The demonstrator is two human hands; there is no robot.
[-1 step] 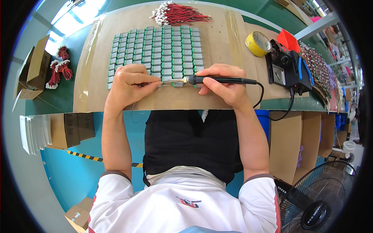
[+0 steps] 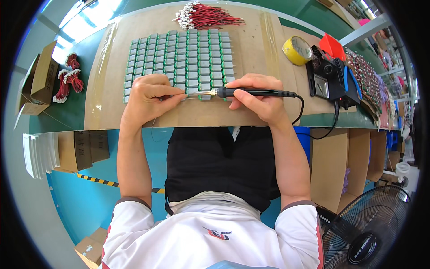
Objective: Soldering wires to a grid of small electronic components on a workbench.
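Observation:
My right hand (image 2: 266,98) grips the black handle of a soldering iron (image 2: 251,92), its metal tip pointing left over the front row of the blocks. Close to that tip, the thumb and forefinger of my left hand (image 2: 150,97) are pinched on a thin solder wire (image 2: 152,130), whose loose end hangs below the palm. Beneath both hands lies a tight grid of small grey blocks with green edges (image 2: 181,58). The exact contact between tip, wire and block is too small to make out.
Brown cardboard (image 2: 105,80) covers the green bench. Red wires with white connectors (image 2: 208,17) lie behind the grid. Yellow tape (image 2: 297,50) and a soldering station (image 2: 329,78) stand right, its cable trailing over the edge. An open carton (image 2: 42,78) and wire bundles (image 2: 69,78) are left.

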